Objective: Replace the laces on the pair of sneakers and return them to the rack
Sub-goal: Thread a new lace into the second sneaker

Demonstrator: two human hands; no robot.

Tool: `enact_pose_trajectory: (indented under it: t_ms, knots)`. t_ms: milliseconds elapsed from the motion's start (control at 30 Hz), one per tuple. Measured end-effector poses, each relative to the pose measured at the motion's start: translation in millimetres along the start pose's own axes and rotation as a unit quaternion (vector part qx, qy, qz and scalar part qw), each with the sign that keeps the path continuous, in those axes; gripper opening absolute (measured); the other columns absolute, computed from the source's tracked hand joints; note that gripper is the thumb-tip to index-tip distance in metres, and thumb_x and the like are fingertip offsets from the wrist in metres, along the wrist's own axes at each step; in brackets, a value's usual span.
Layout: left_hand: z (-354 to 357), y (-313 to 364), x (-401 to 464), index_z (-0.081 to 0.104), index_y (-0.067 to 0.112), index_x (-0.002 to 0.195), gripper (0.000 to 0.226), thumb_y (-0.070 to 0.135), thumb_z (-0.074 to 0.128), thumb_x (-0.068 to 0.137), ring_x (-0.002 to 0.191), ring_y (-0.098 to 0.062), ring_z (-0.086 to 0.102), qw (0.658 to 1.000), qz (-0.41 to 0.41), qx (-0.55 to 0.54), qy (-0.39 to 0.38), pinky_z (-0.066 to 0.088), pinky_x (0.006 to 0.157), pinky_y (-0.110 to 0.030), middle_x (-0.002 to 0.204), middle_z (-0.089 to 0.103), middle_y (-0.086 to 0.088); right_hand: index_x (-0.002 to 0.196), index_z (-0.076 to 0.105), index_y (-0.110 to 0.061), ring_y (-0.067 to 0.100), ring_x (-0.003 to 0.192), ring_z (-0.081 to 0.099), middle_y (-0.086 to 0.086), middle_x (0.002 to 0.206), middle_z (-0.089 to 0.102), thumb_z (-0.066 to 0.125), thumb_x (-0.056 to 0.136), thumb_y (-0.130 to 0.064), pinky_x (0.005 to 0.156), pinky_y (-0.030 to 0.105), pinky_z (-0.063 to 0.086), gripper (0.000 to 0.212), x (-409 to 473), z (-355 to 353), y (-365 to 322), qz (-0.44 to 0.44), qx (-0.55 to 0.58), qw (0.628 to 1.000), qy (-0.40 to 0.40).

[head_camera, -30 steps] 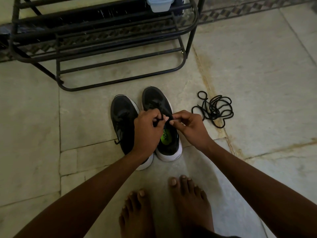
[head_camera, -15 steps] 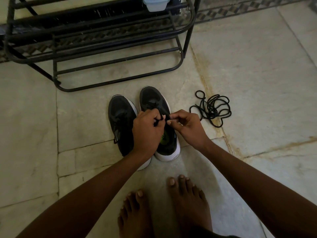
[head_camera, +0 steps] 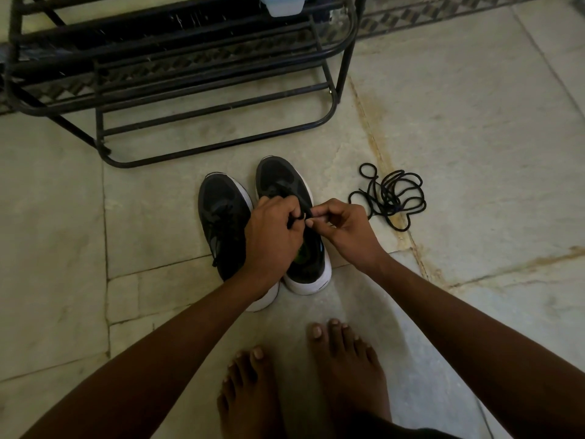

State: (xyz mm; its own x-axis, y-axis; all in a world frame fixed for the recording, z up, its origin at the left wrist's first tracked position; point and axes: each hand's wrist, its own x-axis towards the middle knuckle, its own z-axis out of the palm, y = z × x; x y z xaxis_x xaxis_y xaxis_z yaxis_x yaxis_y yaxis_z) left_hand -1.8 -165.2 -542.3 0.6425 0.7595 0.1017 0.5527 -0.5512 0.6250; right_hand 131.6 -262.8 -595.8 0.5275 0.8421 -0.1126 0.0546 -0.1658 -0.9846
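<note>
Head: lace (head_camera: 304,210) between hands (head_camera: 308,221).

Both hands met with fingers curled, each pinching a dark lace.

The left hand (head_camera: 273,239) showed its back to the camera, knuckles up, its fingers (head_camera: 292,213) curled in around a black lace (head_camera: 304,210). The right hand (head_camera: 343,228) came in from the other side, thumb and forefinger pinched on the same lace just beside the left fingers, the fingertips nearly touching. Both forearms were bare and reached forward, converging toward the fingers. Two bare feet (head_camera: 345,372) stood below the fingers, between the forearms.
</note>
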Motion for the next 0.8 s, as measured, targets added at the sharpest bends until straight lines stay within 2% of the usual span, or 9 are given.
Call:
enact_pose_trajectory:
  t_ms: [133, 267, 467, 633, 733, 800]
  knots:
    - [-1.7, -1.4, 1.4, 0.055, 0.017, 0.075, 0.025, 0.016, 0.076, 0.089, 0.067, -0.017, 0.052, 1.000, -0.011, -0.006, -0.002, 0.050, 0.059, -0.038, 0.067, 0.056, 0.004, 0.103, 0.075, -0.002, 0.033, 0.088, 0.070, 0.012, 0.093, 0.074, 0.079, 0.086, -0.006, 0.085, 0.050, 0.060, 0.018, -1.0, -0.5, 0.9, 0.009, 0.023, 1.000, 0.002]
    - [-3.4, -6.9, -2.5, 0.066, 0.015, 0.084, 0.013, 0.019, 0.072, 0.094, 0.069, -0.017, 0.057, 1.000, 0.009, -0.008, 0.002, 0.053, 0.064, -0.038, 0.074, 0.065, -0.002, 0.103, 0.075, 0.000, 0.036, 0.090, 0.070, 0.014, 0.093, 0.073, 0.078, 0.087, -0.004, 0.086, 0.049, 0.060, 0.018, -1.3, -0.9, 0.5, 0.012, 0.041, 0.999, 0.000]
    - [-10.8, -5.8, -7.1, 0.076, 0.007, 0.094, 0.010, 0.006, 0.066, 0.098, 0.085, -0.012, 0.069, 0.997, 0.029, -0.069, 0.030, 0.056, 0.080, -0.023, 0.090, 0.076, -0.002, 0.104, 0.074, 0.003, 0.038, 0.089, 0.070, 0.019, 0.092, 0.072, 0.076, 0.087, -0.001, 0.087, 0.044, 0.061, 0.017, -1.2, -0.3, -0.1, 0.019, 0.055, 0.998, -0.001]
    - [-8.5, -6.5, -4.1, 0.071, 0.004, 0.089, 0.010, 0.001, 0.065, 0.096, 0.083, -0.011, 0.061, 0.997, 0.024, -0.059, 0.044, 0.048, 0.078, -0.015, 0.091, 0.066, -0.006, 0.103, 0.074, 0.002, 0.028, 0.085, 0.070, 0.018, 0.092, 0.073, 0.076, 0.088, -0.002, 0.083, 0.036, 0.060, 0.016, -1.5, 0.1, -1.7, 0.022, 0.062, 0.998, -0.005]
    - [-8.5, -7.3, -2.3, 0.072, 0.006, 0.089, 0.009, 0.001, 0.067, 0.095, 0.082, -0.010, 0.060, 0.998, 0.015, -0.053, 0.039, 0.043, 0.079, -0.007, 0.090, 0.066, -0.005, 0.103, 0.074, 0.003, 0.034, 0.087, 0.070, 0.019, 0.092, 0.073, 0.076, 0.087, -0.001, 0.084, 0.039, 0.060, 0.017, -1.3, -0.5, -2.3, 0.024, 0.067, 0.997, -0.007]
    - [-9.1, -7.5, -1.7, 0.073, 0.007, 0.089, 0.008, 0.003, 0.068, 0.094, 0.081, -0.010, 0.062, 0.997, 0.020, -0.061, 0.032, 0.044, 0.077, -0.007, 0.087, 0.069, -0.003, 0.103, 0.073, 0.003, 0.037, 0.089, 0.070, 0.019, 0.093, 0.073, 0.076, 0.086, 0.000, 0.084, 0.040, 0.061, 0.017, -1.4, -0.6, -2.9, 0.025, 0.069, 0.997, -0.006]
